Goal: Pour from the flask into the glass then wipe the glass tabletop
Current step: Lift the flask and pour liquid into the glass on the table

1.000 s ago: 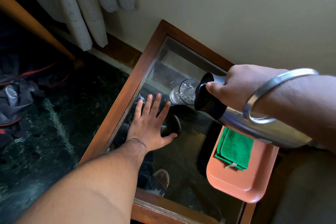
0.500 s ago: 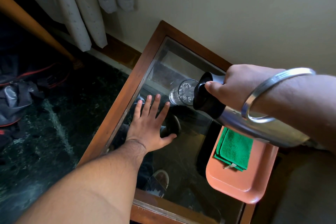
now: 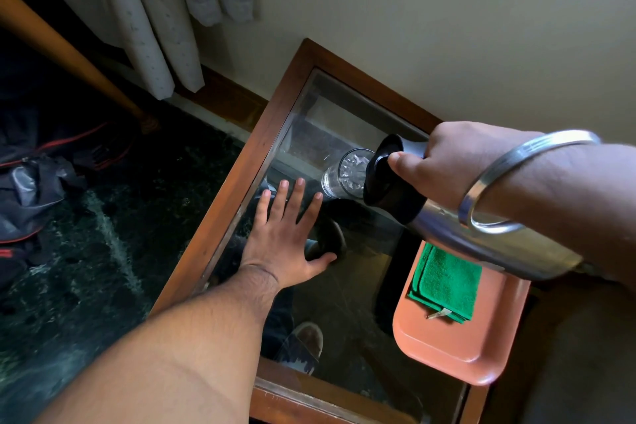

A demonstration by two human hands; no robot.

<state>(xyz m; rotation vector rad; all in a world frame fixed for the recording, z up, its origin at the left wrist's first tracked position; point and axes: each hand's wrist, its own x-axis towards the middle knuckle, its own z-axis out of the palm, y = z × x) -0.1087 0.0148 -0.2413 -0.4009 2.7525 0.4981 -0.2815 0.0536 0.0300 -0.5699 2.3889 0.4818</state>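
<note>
Flask (image 3: 457,224), steel with a black top, tipped steeply toward the glass (image 3: 346,174) and gripped around its neck by the right hand (image 3: 447,162); its mouth sits just beside the glass rim. Any stream is hard to make out. Left hand (image 3: 285,237) lies flat, fingers spread, holding nothing, on the tabletop (image 3: 344,303). A green cloth (image 3: 447,282) rests in an orange tray (image 3: 457,341).
</note>
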